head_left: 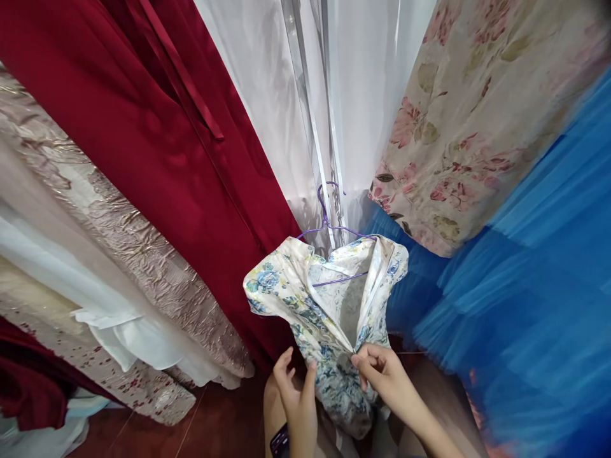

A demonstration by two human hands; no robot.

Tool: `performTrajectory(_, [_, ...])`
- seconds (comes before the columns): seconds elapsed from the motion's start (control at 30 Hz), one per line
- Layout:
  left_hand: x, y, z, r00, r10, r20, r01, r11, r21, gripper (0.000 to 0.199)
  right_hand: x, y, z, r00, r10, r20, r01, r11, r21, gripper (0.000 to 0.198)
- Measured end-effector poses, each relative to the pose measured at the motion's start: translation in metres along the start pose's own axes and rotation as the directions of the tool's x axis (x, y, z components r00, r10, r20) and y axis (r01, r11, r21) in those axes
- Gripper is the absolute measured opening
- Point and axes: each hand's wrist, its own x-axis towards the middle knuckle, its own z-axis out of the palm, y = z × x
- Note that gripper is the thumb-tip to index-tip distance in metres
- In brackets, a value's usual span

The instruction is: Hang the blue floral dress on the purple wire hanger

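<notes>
A white dress [305,318] with blue and yellow floral print hangs on a purple wire hanger [324,219]. Its opening is parted in a V, showing the lining and the hanger's lower bar. At the bottom of the V, my right hand [379,372] pinches the zipper pull, which the fingertips mostly cover. My left hand [296,394] is beside the dress's left edge, fingers apart and curved, holding nothing. The lower part of the dress bunches between my knees.
Long garments hang around: a red gown [191,159], white fabric with ribbons [382,76], a pink floral dress [443,152] and blue tulle [525,305]. Textured and pale gowns [119,197] hang at left. A dark device with a screen [279,440] is by my left wrist, above reddish floor tiles [157,432].
</notes>
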Motion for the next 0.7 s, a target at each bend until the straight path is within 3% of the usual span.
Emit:
performTrajectory(0.03, [-0.003,-0.001,0.002,0.991,0.132,-0.029,-0.129,0.989,0.073,0.048,-0.001,0.0,0.0,1.0,0.007,-0.003,-0.007,1.0,0.006,0.039])
performTrajectory(0.1, [-0.009,0.003,0.009,0.945,0.315,0.083,-0.325,0.93,0.171,0.035,-0.002,-0.001,0.001,1.0,0.018,0.002,-0.018,1.0,0.025,0.04])
performTrajectory(0.2, [-0.019,0.015,0.024,0.852,0.386,0.354,-0.467,0.865,0.182,0.018,-0.004,-0.003,0.003,0.999,0.021,0.029,-0.022,0.998,0.054,0.036])
performTrajectory(0.27, [-0.024,0.02,0.035,0.833,0.371,0.41,-0.468,0.868,0.166,0.017,-0.005,-0.004,0.004,0.999,0.018,0.045,-0.02,0.999,0.045,0.034])
performTrajectory(0.4, [-0.026,0.024,0.044,0.857,0.317,0.406,-0.417,0.89,0.185,0.005,-0.009,-0.01,0.007,0.999,0.001,0.034,-0.001,1.0,-0.004,0.032])
performTrajectory(0.47, [-0.024,0.028,0.042,0.85,0.291,0.438,-0.408,0.891,0.198,0.012,-0.008,-0.014,0.008,0.999,-0.005,0.032,0.005,1.0,0.016,0.032])
performTrajectory(0.6, [-0.018,0.042,0.035,0.811,0.286,0.511,-0.419,0.893,0.164,0.027,0.004,-0.021,0.012,1.0,-0.014,0.023,0.012,0.996,0.086,0.038])
performTrajectory(0.7, [-0.009,0.051,0.031,0.759,0.275,0.59,-0.436,0.888,0.146,0.019,0.021,-0.03,0.014,1.0,-0.007,-0.006,0.008,0.993,0.115,0.039])
